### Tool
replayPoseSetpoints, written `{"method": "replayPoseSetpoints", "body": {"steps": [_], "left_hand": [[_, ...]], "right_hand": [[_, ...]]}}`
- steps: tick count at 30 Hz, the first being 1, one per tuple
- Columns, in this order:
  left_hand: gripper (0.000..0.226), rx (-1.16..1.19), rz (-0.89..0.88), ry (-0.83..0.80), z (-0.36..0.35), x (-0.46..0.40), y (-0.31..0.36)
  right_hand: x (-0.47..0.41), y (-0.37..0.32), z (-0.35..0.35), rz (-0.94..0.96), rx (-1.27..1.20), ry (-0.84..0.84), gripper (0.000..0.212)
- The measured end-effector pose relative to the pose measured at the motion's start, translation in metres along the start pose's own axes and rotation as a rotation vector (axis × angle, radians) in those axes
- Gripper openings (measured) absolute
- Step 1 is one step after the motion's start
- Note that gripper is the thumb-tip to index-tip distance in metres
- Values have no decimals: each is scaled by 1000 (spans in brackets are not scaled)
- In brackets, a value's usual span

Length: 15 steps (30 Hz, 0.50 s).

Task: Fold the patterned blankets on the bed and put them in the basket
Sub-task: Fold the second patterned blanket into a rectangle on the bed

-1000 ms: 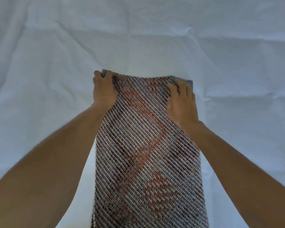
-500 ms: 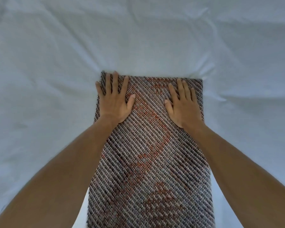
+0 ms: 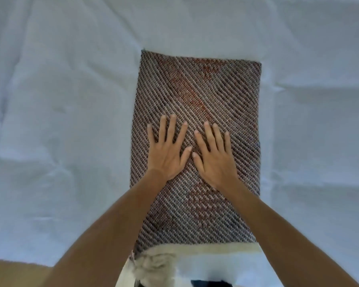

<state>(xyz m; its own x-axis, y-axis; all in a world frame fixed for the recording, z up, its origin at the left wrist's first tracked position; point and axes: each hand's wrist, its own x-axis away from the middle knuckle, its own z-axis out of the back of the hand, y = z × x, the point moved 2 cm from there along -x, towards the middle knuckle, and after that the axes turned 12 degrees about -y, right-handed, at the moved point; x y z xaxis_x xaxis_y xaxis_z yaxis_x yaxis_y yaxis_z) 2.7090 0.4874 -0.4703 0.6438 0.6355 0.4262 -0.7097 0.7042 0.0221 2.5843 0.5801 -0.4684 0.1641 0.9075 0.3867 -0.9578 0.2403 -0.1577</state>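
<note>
A patterned blanket (image 3: pixel 197 85), woven in dark diagonal stripes with a reddish motif, lies folded into a long rectangle on the white bed sheet (image 3: pixel 60 121). My left hand (image 3: pixel 167 150) lies flat on the blanket's middle with fingers spread. Right beside it, my right hand (image 3: pixel 214 156) presses flat on the same fabric, thumbs nearly touching. A cream fringe (image 3: pixel 195 248) runs along the blanket's near edge. No basket is in view.
The wrinkled white sheet spreads on every side of the blanket. At the bottom edge a crumpled cream cloth (image 3: pixel 153 266) and a dark strip (image 3: pixel 209 283) show below the bed's edge.
Both hands went from gripping the far corners to lying flat, then slid back toward me to the blanket's middle and closer together. The near fringed edge has come into view.
</note>
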Motion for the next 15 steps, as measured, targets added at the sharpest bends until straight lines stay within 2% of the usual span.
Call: {"method": "replayPoseSetpoints", "body": {"steps": [5, 9, 12, 15], "left_hand": [[66, -8, -30, -41, -52, 100, -5], [64, 14, 7, -63, -58, 130, -18], [74, 147, 117, -135, -56, 161, -21], [89, 250, 107, -215, -62, 202, -24]], "right_hand": [[75, -43, -42, 120, 39, -91, 57], [80, -43, -51, 99, 102, -109, 57], [84, -55, -40, 57, 93, -139, 58], [101, -62, -33, 40, 81, -162, 58]]}}
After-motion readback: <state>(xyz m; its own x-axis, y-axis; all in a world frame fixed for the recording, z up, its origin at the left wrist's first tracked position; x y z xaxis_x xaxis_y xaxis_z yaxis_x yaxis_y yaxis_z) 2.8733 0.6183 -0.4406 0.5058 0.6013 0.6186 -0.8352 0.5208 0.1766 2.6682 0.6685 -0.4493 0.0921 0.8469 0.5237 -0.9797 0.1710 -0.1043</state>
